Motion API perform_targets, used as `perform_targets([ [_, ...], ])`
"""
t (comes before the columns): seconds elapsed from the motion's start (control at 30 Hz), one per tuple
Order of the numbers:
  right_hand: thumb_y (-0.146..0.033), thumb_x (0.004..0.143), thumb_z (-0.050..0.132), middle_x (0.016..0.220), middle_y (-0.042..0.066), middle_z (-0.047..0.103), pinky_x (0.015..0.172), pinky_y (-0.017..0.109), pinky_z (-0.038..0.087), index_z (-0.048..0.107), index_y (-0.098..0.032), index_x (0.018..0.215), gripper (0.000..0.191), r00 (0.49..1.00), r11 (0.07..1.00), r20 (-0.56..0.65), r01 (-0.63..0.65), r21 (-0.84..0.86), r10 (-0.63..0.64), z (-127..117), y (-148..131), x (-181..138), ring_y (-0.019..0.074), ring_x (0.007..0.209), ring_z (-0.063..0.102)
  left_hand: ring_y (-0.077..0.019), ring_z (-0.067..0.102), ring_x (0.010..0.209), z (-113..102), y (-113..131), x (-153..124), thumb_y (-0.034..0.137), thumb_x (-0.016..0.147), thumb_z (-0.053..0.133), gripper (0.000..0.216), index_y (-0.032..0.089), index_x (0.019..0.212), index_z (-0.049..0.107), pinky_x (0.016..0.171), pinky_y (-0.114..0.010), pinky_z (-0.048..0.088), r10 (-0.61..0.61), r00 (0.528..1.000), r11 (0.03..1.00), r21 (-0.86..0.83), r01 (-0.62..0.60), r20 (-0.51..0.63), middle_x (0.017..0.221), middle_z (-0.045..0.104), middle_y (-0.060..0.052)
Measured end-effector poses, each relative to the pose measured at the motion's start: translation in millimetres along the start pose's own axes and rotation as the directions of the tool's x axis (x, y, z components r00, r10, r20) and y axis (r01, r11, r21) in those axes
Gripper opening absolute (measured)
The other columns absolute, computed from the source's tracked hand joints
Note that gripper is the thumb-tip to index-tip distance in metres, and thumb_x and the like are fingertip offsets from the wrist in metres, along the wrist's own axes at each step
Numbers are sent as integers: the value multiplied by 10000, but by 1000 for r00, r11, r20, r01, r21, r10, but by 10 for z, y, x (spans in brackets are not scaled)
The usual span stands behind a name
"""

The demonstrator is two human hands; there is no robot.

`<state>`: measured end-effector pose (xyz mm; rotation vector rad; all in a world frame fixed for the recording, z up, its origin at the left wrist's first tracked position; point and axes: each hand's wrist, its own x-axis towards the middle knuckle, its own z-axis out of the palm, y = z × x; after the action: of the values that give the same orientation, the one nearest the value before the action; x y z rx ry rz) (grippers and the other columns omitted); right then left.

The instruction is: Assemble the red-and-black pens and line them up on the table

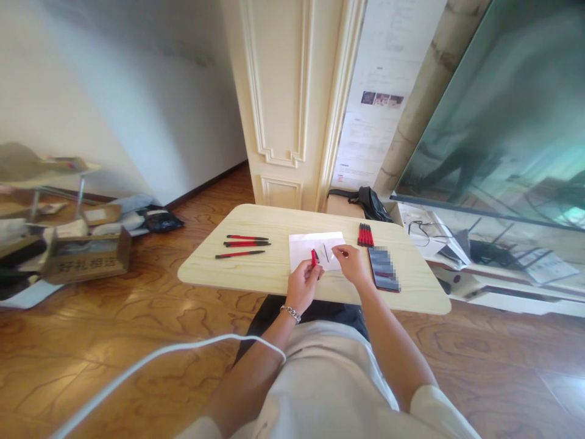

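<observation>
Over the white paper (315,242), left grip (304,283) pinches a red pen barrel (314,256) upright; right grip (351,262), just beside, pinches a small red part (346,253); black refill (326,252) lies between.

one bench (256,274) carries three loose red-and-black pens (247,244), one tight bunch of red pens (365,235) too close-packed to count, one white sheet of paper (304,247) and one dark phone (382,268). two hands are over it: the left hand (301,286) with one red pen part (314,256), and the right hand (350,261). one thin dark refill (326,252) lies between them.
</observation>
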<state>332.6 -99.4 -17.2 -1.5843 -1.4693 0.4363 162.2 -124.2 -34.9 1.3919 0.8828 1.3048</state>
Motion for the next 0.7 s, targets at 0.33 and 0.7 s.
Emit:
perform_targets([
  [0.33,-223,808,590,1036,69,686,834,242,422,728,-214,967,211,975,901,218,65,-428,33,13,226,226,182,921,627,-194,689,814,-23,-71,-7,446,841,567,412,171,1146,548,776,-321,541,-5,998,1000,25,4,55,882,703,-81],
  [0.7,-213,788,559,792,59,682,708,263,436,670,-157,837,134,991,977,130,57,-208,-30,9,198,151,159,740,609,-173,673,800,-19,-63,-19,454,868,520,376,174,1113,573,760,-302,533,14,997,997,70,-19,71,846,698,-70],
])
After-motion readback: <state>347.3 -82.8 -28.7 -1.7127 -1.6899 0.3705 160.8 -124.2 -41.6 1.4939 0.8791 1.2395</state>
